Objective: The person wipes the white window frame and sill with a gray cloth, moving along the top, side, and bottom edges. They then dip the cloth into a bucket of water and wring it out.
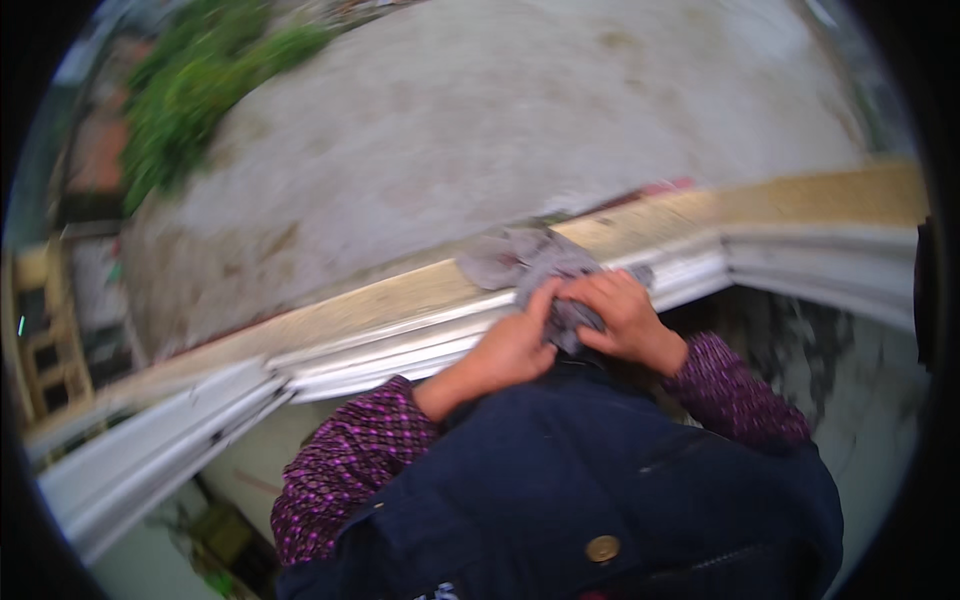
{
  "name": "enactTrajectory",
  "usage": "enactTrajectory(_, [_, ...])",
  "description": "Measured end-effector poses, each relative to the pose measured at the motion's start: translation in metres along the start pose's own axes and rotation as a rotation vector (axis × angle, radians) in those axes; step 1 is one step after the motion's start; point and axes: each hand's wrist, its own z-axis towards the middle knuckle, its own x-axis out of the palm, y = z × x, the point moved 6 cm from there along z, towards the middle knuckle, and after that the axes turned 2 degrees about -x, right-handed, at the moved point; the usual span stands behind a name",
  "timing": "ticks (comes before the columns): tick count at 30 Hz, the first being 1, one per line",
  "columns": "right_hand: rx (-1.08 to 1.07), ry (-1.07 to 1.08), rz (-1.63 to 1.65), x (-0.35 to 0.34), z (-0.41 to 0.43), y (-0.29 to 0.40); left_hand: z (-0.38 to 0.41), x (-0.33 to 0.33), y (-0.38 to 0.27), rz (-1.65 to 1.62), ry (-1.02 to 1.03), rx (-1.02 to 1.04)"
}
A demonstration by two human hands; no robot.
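Note:
A crumpled grey cloth (555,262) lies over the white window frame rail (420,337) and the tan outer ledge (390,292). My left hand (521,341) grips the cloth from its left side, thumb side up against the bunched part. Close beside it, my right hand (619,315) has its fingers curled into the same cloth from the right. One loose end of the cloth spreads to the upper left across the ledge. Parts of the cloth are hidden beneath my fingers.
White frame sections (157,450) angle off at the left and the right. Beyond the ledge a concrete ground (487,127) appears far below, with green plants (202,90) at upper left. A stained wall surface (840,360) is at lower right.

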Motion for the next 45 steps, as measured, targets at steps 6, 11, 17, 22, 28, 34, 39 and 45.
enactTrajectory(6, [0.667, -0.314, 0.831, -0.060, -0.075, -0.070, 0.064, 0.045, -0.054, -0.501, 0.307, 0.147])
enactTrajectory(11, [0.712, -0.263, 1.320, -0.069, -0.145, -0.038, 0.030, 0.047, -0.071, -0.401, 0.659, 0.060])
enactTrajectory(17, [-0.015, -0.640, 1.459, -0.114, -0.152, 0.021, 0.032, 0.029, -0.117, 0.194, -0.007, 0.765])
enactTrajectory(22, [-0.313, -0.505, 1.361, -0.144, -0.141, 0.063, 0.022, 0.067, -0.147, 0.219, 0.394, 0.619])
enactTrajectory(28, [0.800, -0.400, 0.650, -0.128, -0.165, 0.022, -0.001, 0.023, -0.139, -0.297, 0.304, 0.523])
enactTrajectory(34, [0.763, -0.060, 0.494, -0.027, -0.180, -0.031, -0.030, 0.010, -0.144, -0.511, 0.513, 0.286])
enactTrajectory(39, [0.874, -0.096, -0.114, -0.047, -0.169, -0.030, -0.028, 0.022, -0.123, -0.147, 0.490, 0.676])
enactTrajectory(45, [0.812, -0.532, -0.226, -0.098, -0.134, -0.022, -0.021, 0.034, -0.105, -0.378, 0.626, 0.220])
